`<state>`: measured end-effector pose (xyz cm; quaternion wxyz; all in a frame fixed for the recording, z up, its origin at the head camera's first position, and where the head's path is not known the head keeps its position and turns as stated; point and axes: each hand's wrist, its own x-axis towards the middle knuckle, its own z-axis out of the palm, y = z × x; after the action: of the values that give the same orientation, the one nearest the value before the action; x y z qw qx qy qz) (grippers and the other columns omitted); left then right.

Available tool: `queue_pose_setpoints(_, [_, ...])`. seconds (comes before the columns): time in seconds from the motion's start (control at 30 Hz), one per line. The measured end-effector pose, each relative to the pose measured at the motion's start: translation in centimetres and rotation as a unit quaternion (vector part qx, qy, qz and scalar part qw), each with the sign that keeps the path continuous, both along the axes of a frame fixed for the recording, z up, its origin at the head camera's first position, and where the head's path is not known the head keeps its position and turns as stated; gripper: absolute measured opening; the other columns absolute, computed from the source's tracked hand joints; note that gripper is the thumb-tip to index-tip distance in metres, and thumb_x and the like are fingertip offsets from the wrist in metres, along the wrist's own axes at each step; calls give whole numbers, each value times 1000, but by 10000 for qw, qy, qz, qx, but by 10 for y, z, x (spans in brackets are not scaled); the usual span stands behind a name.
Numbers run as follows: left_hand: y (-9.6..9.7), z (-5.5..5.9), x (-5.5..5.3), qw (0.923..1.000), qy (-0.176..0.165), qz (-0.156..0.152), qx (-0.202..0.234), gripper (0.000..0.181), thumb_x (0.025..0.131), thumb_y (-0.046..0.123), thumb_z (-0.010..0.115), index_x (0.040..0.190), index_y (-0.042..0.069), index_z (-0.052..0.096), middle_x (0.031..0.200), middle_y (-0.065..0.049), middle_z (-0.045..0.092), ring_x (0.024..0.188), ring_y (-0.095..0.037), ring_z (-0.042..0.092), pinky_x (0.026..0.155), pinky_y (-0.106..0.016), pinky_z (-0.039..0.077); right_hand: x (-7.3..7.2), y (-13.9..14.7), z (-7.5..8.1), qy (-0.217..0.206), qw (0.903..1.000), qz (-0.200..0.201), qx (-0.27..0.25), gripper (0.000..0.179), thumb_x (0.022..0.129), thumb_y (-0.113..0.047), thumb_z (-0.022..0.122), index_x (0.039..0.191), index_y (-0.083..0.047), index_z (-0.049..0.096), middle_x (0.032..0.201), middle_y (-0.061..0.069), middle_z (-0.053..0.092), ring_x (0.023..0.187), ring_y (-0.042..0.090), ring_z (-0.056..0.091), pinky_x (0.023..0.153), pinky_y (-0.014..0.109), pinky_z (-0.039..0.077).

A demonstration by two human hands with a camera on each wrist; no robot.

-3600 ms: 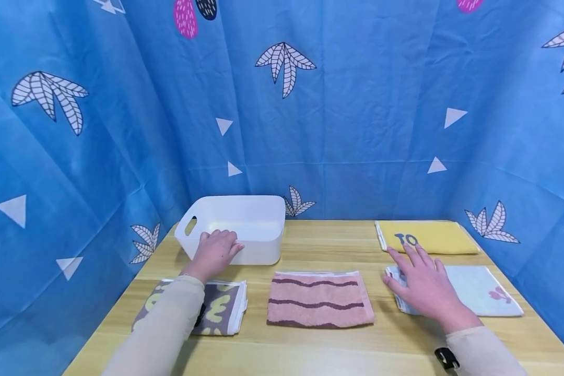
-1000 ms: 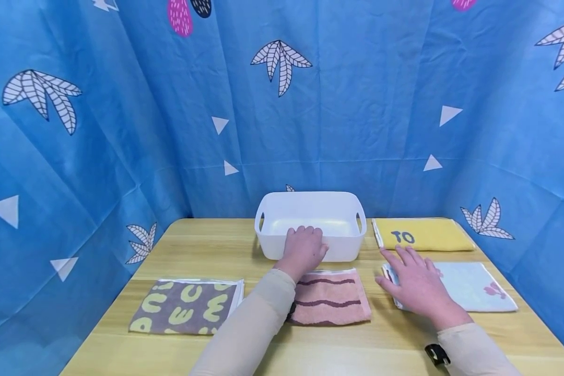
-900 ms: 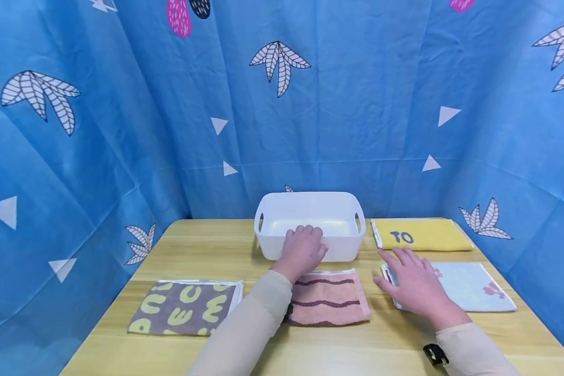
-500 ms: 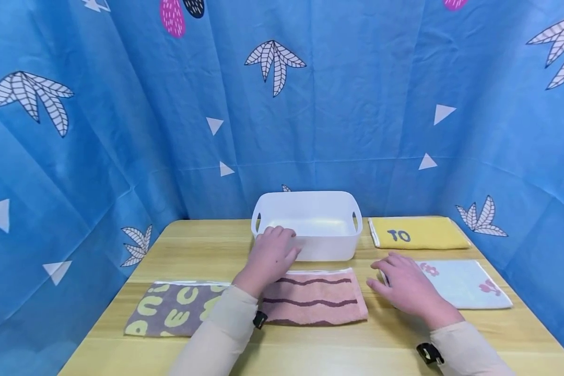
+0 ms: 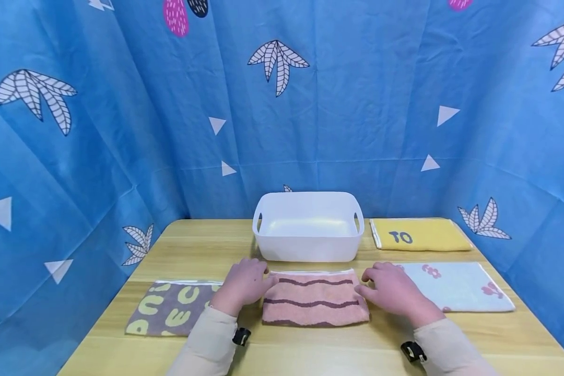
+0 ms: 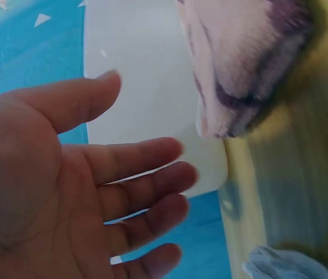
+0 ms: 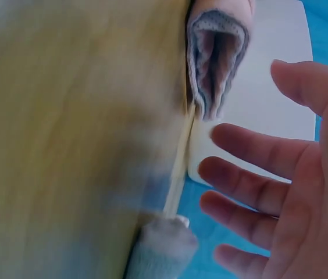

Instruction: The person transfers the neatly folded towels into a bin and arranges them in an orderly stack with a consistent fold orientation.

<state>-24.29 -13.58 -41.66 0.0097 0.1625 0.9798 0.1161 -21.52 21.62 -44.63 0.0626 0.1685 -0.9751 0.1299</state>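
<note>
A folded pink towel (image 5: 316, 299) with dark wavy stripes lies on the table in front of the white basket (image 5: 308, 248). My left hand (image 5: 245, 284) hovers at the towel's left edge, fingers spread and relaxed, holding nothing; in the left wrist view its palm and fingertips show apart from the towel (image 6: 234, 64). At the towel's right edge is my right hand (image 5: 389, 292), also loose and holding nothing. The right wrist view shows the towel's folded end (image 7: 219, 58) just beyond the right fingertips.
A folded grey-purple towel (image 5: 174, 309) with yellow letters lies at the left, partly behind the left forearm. On the right are a folded white towel (image 5: 460, 287) with pink flowers and a yellow towel (image 5: 427, 235) marked TO. Blue curtain (image 5: 357, 104) surrounds the wooden table (image 5: 207, 245).
The basket was slid from the left to the middle back by my left hand. That hand then let go and came down to the pink towel's left side; my right hand moved left off the white towel.
</note>
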Motion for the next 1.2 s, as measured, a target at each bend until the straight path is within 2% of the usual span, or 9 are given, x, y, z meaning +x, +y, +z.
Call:
queue_pose_setpoints(0.07, [-3, -2, 1, 9999, -163, 22, 26, 35, 94, 44, 67, 87, 10, 68, 84, -3, 60, 83, -26, 55, 74, -46, 46, -1, -4, -1, -154, 9999, -69, 34, 28, 90, -45, 72, 91, -17, 73, 90, -2, 63, 87, 24, 58, 86, 55, 45])
queue_pose_setpoints(0.17, [-7, -4, 3, 9987, -413, 69, 298, 39, 90, 42, 71, 68, 13, 57, 63, 0, 48, 60, -20, 47, 56, -37, 38, -1, -8, -1, -345, 9993, -152, 59, 26, 87, -45, 75, 83, -20, 69, 83, -5, 58, 81, 20, 54, 89, 63, 40])
queue_pose_setpoints(0.27, [-10, -10, 4, 9965, -664, 112, 498, 41, 84, 39, 73, 60, 15, 51, 53, 3, 41, 48, -16, 42, 49, -34, 33, 0, -11, -2, -475, 9987, -201, 58, 26, 85, -45, 76, 80, -21, 67, 80, -6, 56, 80, 21, 53, 94, 72, 32])
queue_pose_setpoints(0.37, [-11, -16, 5, 9942, -927, 129, 532, 39, 79, 37, 75, 58, 17, 49, 52, 4, 42, 47, -16, 41, 48, -33, 33, 0, -13, -4, -528, 9983, -230, 67, 28, 82, -47, 78, 80, -22, 66, 82, -6, 56, 82, 22, 54, 95, 74, 29])
queue_pose_setpoints(0.5, [-11, -22, 5, 9911, -1165, 229, 599, 36, 80, 34, 79, 64, 15, 53, 56, 1, 45, 49, -18, 44, 51, -34, 35, -2, -15, -5, -532, 9982, -273, 77, 31, 79, -48, 81, 79, -22, 64, 80, -8, 58, 80, 21, 56, 95, 75, 27])
queue_pose_setpoints(0.67, [-9, -25, 4, 9924, -1060, 225, 583, 31, 80, 30, 80, 70, 14, 55, 63, 0, 48, 55, -18, 46, 53, -34, 37, -3, -19, -4, -865, 9954, -368, -199, 30, 78, -41, 81, 79, -19, 61, 72, -8, 57, 69, 17, 52, 82, 55, 42])
queue_pose_setpoints(0.77, [-7, -26, 4, 9931, -1022, 205, 528, 30, 80, 28, 79, 68, 14, 54, 62, 0, 48, 55, -18, 46, 53, -34, 37, -2, -21, -3, -1126, 9920, -400, -404, 28, 80, -36, 81, 79, -17, 59, 71, -5, 55, 66, 16, 49, 66, 41, 42])
queue_pose_setpoints(1.07, [-5, -29, 4, 9916, -1198, 276, 410, 37, 85, 29, 74, 59, 16, 50, 56, 2, 41, 49, -17, 42, 50, -33, 34, 0, -21, -6, -1456, 9875, -353, -484, 31, 88, -30, 77, 72, -16, 55, 65, -1, 51, 61, 16, 47, 60, 36, 38])
queue_pose_setpoints(1.2, [-5, -28, 3, 9914, -1260, 170, 320, 38, 88, 29, 73, 59, 16, 51, 57, 2, 42, 51, -17, 43, 51, -32, 35, -1, -20, -6, -1582, 9860, -306, -433, 30, 92, -28, 74, 71, -16, 56, 64, 0, 51, 60, 16, 47, 59, 36, 39])
